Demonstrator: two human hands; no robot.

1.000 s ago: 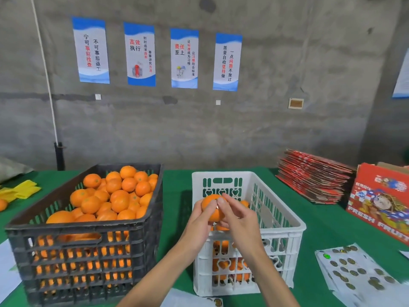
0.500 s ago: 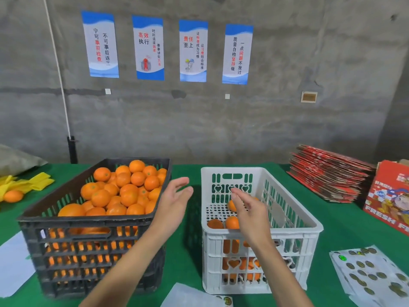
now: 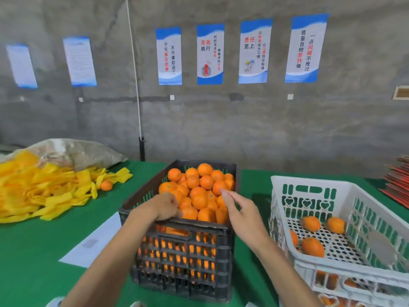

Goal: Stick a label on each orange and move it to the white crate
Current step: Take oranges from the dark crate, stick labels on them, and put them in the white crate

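Oranges heaped in the black crate on the green bench; four more lie in the white crate just right. Left hand is down among the near fruit, its fingers hidden, grip unclear. Right hand hovers above the pile, fingers loose, holding nothing.

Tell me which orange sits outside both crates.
The lone orange lying on the green table at the edge of the yellow foam nets; all others are in the black crate or white crate.
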